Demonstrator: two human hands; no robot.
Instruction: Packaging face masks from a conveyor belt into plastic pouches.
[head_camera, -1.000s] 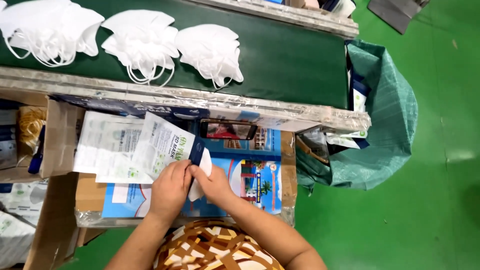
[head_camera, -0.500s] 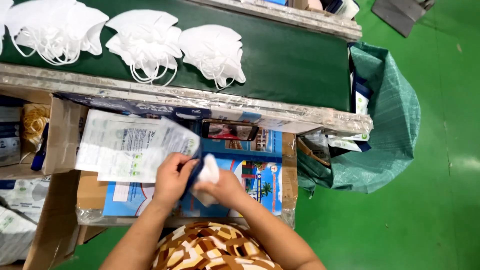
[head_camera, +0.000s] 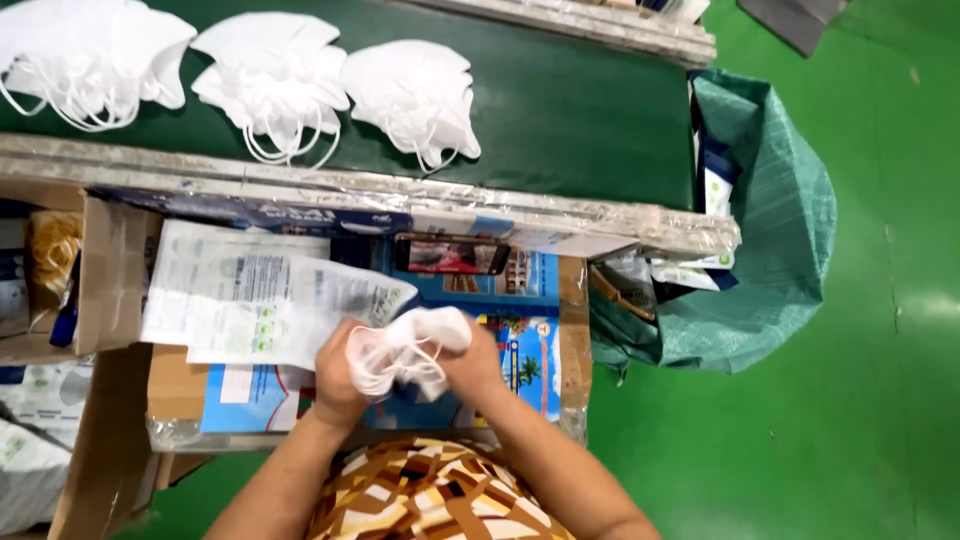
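Observation:
Both hands meet over a blue printed board in front of me. My left hand (head_camera: 340, 375) and my right hand (head_camera: 478, 362) together grip a folded white face mask (head_camera: 408, 350) with thin ear loops hanging from it. A clear printed packaging bag (head_camera: 300, 310) lies just left of the mask, under my left hand's fingers. Three piles of white masks (head_camera: 410, 95) rest on the dark green conveyor belt (head_camera: 580, 110) beyond.
A stack of printed bags (head_camera: 225, 285) lies left of my hands. A phone (head_camera: 452, 256) leans under the belt's taped edge (head_camera: 350, 195). Cardboard boxes (head_camera: 105, 290) stand at left. A green sack (head_camera: 770, 230) with packets sits right on the green floor (head_camera: 880, 400).
The small white piece between my fingers has become a full mask pulled up in both hands. The printed bag has dropped from my left hand's raised grip onto the stack.

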